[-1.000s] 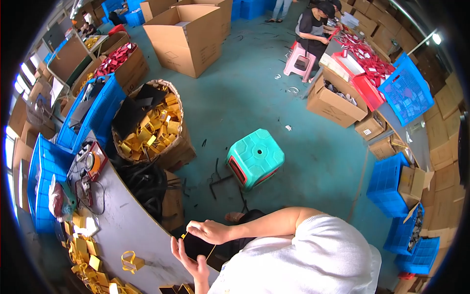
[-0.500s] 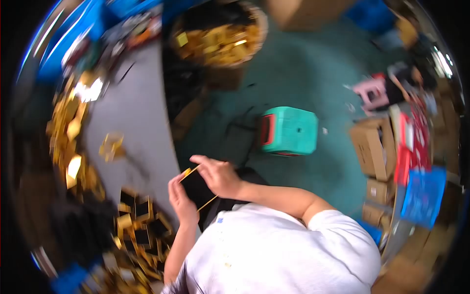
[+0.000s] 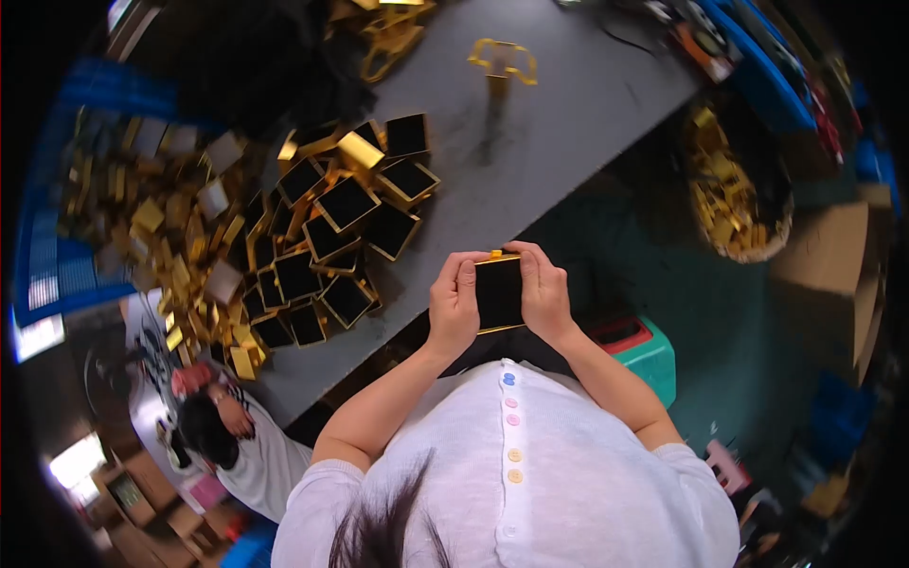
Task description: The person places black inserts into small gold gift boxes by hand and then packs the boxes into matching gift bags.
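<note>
A flat black case with a gold rim is held upright between both hands, in front of the white shirt. A small gold clasp-like piece shows at its top edge. My left hand is closed on the left side, thumb along the black face. On the right side, my right hand grips it the same way; the fingers behind the case are hidden. To the left on the grey table lies a heap of similar black cases with gold rims.
Many gold pieces pile up beyond the heap. Gold wire-like frames lie on the table. A round basket holds more gold parts. A green stool stands at right, near a cardboard box. Another person is at lower left.
My view has swung toward the heap, which now sits farther up. The case is turned more squarely to me, with both hands closed on its sides; the right hand's fingers were more spread before.
</note>
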`<act>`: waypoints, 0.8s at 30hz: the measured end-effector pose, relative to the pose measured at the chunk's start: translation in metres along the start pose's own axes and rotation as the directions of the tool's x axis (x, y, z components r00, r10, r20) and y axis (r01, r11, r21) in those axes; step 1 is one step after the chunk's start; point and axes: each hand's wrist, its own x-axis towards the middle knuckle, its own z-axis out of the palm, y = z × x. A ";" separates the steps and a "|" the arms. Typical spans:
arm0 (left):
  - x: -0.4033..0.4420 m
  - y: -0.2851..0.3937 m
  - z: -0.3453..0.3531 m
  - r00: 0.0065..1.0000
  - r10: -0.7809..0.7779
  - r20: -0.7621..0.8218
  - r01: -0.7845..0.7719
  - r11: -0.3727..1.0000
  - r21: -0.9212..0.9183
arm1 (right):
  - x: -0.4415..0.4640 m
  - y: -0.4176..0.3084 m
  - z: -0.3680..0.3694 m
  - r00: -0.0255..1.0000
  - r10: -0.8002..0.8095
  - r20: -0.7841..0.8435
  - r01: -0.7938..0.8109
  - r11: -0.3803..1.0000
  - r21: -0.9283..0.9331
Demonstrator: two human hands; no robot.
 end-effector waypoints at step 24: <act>-0.021 -0.045 -0.219 0.539 0.008 -0.842 -0.291 0.940 -0.178 | 0.104 -0.118 0.279 0.398 0.149 0.905 0.079 0.978 -0.196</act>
